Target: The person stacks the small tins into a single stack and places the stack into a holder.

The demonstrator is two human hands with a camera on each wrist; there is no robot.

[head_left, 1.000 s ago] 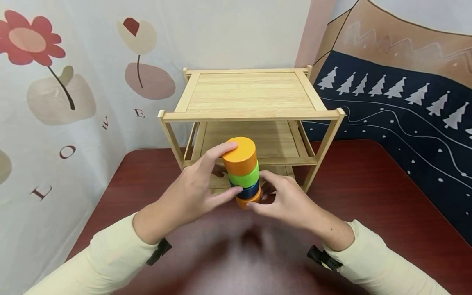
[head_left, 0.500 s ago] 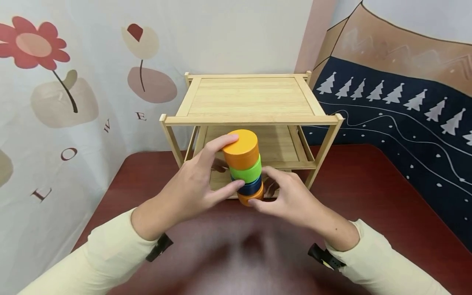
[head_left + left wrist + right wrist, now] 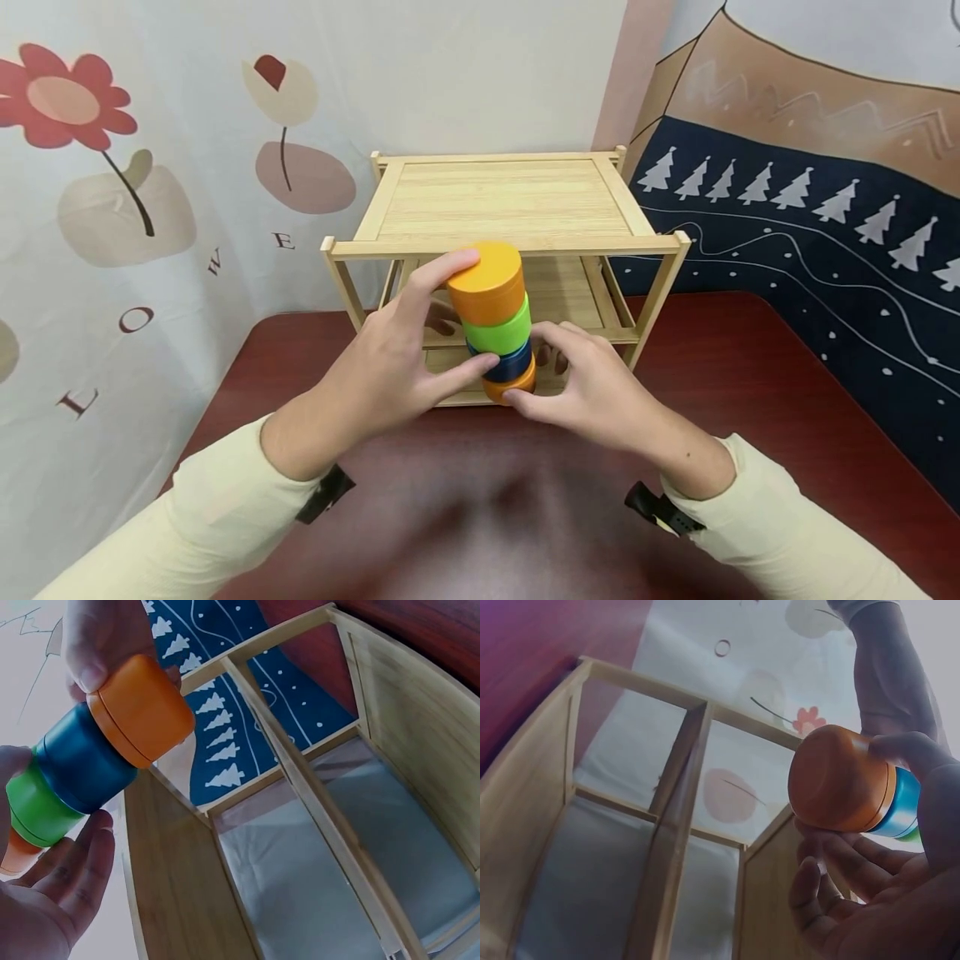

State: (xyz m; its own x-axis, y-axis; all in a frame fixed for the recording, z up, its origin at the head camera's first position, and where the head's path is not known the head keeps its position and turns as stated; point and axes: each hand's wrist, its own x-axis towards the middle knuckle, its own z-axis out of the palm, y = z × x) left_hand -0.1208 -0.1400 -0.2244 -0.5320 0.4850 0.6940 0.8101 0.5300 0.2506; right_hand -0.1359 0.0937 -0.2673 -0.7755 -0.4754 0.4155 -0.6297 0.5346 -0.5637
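Note:
A stack of coloured cylinders (image 3: 498,336) is held up in front of the wooden shelf, leaning slightly. From the top it runs orange, green, dark blue and orange. My left hand (image 3: 390,358) grips its upper part, with the index finger over the top orange piece and the thumb across the blue one. Lower down, my right hand (image 3: 600,387) pinches the bottom orange piece (image 3: 840,780) between thumb and fingers. The left wrist view shows the blue piece (image 3: 86,759) between the two hands. Some fingers are hidden behind the stack.
Behind the stack stands a light wooden shelf (image 3: 510,196) with a flat top and lower tiers, its front rail overlapped by the stack in the head view. It stands on a dark red table (image 3: 720,367). Printed cloths (image 3: 180,92) hang behind and at both sides.
Both hands have raised the stack a little, so its top now overlaps the shelf's upper front rail. The grip of both hands looks the same. The head view has shifted slightly.

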